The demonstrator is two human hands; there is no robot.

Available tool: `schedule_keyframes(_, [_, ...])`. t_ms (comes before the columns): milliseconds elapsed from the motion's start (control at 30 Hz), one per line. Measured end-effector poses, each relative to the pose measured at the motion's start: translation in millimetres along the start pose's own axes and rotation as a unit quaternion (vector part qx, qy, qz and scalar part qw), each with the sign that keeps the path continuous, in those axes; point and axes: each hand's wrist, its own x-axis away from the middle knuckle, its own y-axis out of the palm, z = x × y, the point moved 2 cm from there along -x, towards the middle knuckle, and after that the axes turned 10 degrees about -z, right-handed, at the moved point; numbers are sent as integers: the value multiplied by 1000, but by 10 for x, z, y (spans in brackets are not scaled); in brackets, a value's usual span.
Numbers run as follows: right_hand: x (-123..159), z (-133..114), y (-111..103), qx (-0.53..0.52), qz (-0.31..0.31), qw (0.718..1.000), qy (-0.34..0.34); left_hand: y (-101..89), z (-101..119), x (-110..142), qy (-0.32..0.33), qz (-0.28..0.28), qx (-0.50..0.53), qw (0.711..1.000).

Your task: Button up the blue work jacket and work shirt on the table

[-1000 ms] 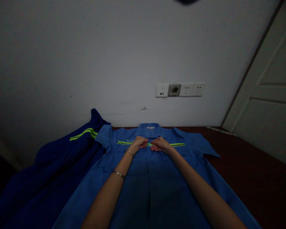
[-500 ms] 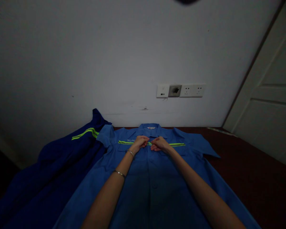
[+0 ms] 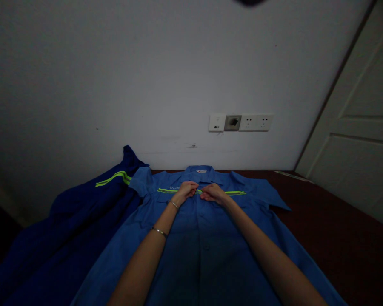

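A blue short-sleeved work shirt (image 3: 181, 246) lies front up, its collar toward the wall and a yellow-green stripe across the chest. At the front placket, level with that stripe, my left hand (image 3: 187, 191) pinches the shirt's edge. Just to its right, my right hand (image 3: 213, 193) is closed on the other side of the placket, thumb and fingers together. The fingertips of both hands almost meet, and they hide whatever small part of the placket is between them. Lower down the front a button (image 3: 207, 247) shows.
A darker blue garment (image 3: 92, 216) with a similar stripe lies to the left, partly under the shirt's sleeve. The dark red tabletop (image 3: 309, 221) meets a white wall with a row of sockets (image 3: 255, 123). A white panelled door (image 3: 360, 161) stands at the right.
Both hands stay at the same spot on the placket, with only slight finger movement. The view has shifted a little.
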Motion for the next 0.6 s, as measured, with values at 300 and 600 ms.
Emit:
schedule_keyframes(300, [10, -43, 42, 39, 41, 998, -25, 13, 1, 5, 6, -4, 5, 1000])
schedule_keyframes(600, [8, -23, 45, 73, 39, 996, -38, 24, 5, 4, -7, 1, -4, 1000])
